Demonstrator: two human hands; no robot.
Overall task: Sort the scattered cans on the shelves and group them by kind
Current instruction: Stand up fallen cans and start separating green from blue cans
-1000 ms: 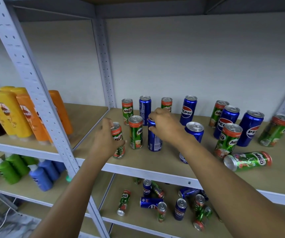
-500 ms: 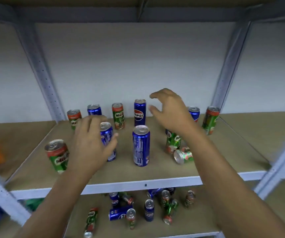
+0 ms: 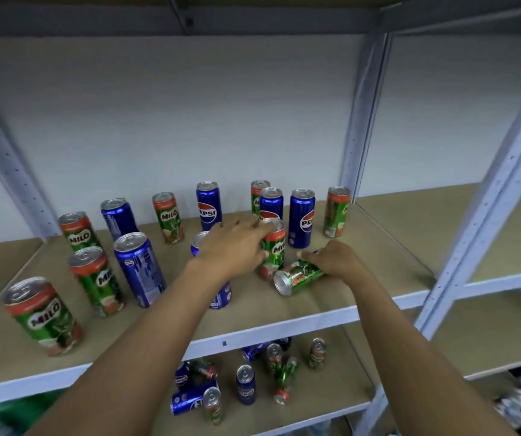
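Green Milo cans and blue Pepsi cans stand mixed on the middle shelf (image 3: 331, 305). My left hand (image 3: 234, 248) reaches across and grips an upright Milo can (image 3: 276, 251) near its top, fingers behind and thumb in front. My right hand (image 3: 334, 259) holds a Milo can lying on its side (image 3: 297, 276), its silver top toward me. A Pepsi can (image 3: 220, 298) is mostly hidden under my left forearm. Other Milo cans (image 3: 44, 316) stand at the left, with a Pepsi can (image 3: 139, 269) among them.
More Pepsi cans (image 3: 301, 218) and Milo cans (image 3: 336, 212) line the back by the wall. The lower shelf holds several scattered cans (image 3: 245, 383), some lying down. A grey upright post (image 3: 485, 215) stands at the right, with a bare shelf board (image 3: 441, 228) beyond it.
My view has come closer. My left hand crossed from the left cans to the upright Milo can. My right hand dropped from mid-air onto the lying Milo can.
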